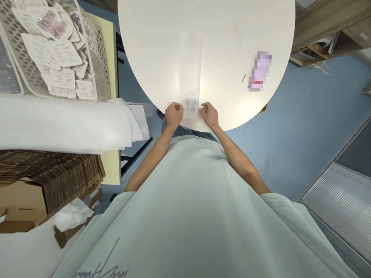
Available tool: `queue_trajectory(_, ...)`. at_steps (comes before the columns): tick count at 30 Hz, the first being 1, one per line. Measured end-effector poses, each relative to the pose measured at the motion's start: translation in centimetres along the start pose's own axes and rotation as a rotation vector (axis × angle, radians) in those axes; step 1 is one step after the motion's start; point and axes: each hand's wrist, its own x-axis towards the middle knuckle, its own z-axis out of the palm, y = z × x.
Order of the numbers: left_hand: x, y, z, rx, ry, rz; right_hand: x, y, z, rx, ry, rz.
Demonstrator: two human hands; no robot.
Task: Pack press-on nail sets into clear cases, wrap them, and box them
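Observation:
A long, thin, translucent white packing sheet lies lengthwise on the round white table, its near end close to the table edge. On that near end rests a small clear packet with greyish contents too faint to make out. My left hand is closed at the sheet's left edge, thumb and fingertips pinched together. Opposite it, my right hand pinches at the right edge. The packet sits between both hands, apart from the fingers.
A pixelated purple item lies on the table's right side. To the left, a perforated basket holds many carded packs, beside a stack of white sheets and folded cardboard boxes. A wooden shelf stands at upper right.

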Motion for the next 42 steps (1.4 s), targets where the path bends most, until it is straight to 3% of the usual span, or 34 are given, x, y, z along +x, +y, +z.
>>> queue_trajectory(7, 0.7, -0.5, -0.1, 0.008, -0.032, -0.024, 0.8, 0.2, 0.5, 0.039, -0.071, 0.054)
queue_trajectory(22, -0.2, 0.7, 1.6, 0.112, 0.008, -0.067, 1.8, -0.3, 2.2, 0.023, -0.044, 0.086)
queue_trajectory(30, -0.4, 0.2, 2.4, 0.219, 0.11, -0.002, 1.3, -1.1, 2.7, -0.043, -0.059, 0.101)
queue_trajectory(33, -0.3, -0.7, 2.7, 0.16, 0.119, 0.081, 1.1, -1.3, 2.8, -0.028, -0.053, 0.118)
queue_trajectory(39, 1.0, -2.9, 3.4, -0.034, 0.071, 0.43, 1.2, -1.0, 3.0, 0.05, -0.038, 0.129)
queue_trajectory(42, 1.4, -3.5, 3.4, -0.039, 0.01, 0.535, 1.3, -0.9, 3.1, 0.069, -0.039, 0.124)
